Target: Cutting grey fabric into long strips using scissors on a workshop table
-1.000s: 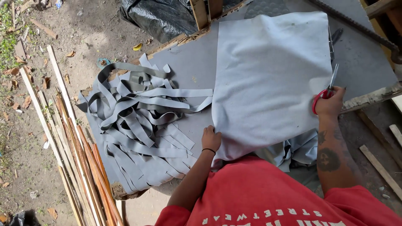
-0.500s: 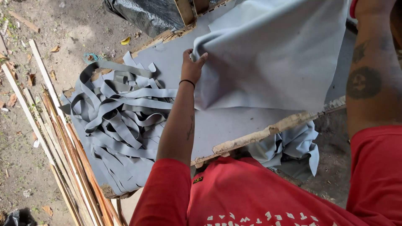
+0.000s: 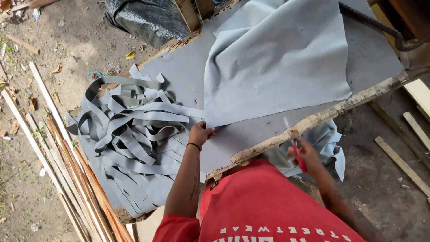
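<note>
Left hand (image 3: 200,133) has dropped from the raised grey sheet (image 3: 277,62), now pinching its lower corner; right hand (image 3: 303,154) grips red-handled scissors (image 3: 295,150) below the desk (image 3: 313,120) edge.

Looks like a rough outdoor workshop, someone's backyard setup basically. The table (image 3: 251,148) is a worn board with a chipped wooden edge, sitting on bare dirt ground (image 3: 67,40) with dry leaves around. Wood slats (image 3: 53,152) are stacked alongside, cut grey strips (image 3: 130,134) are heaped up, and a black plastic sheet (image 3: 143,20) covers something nearby.
</note>
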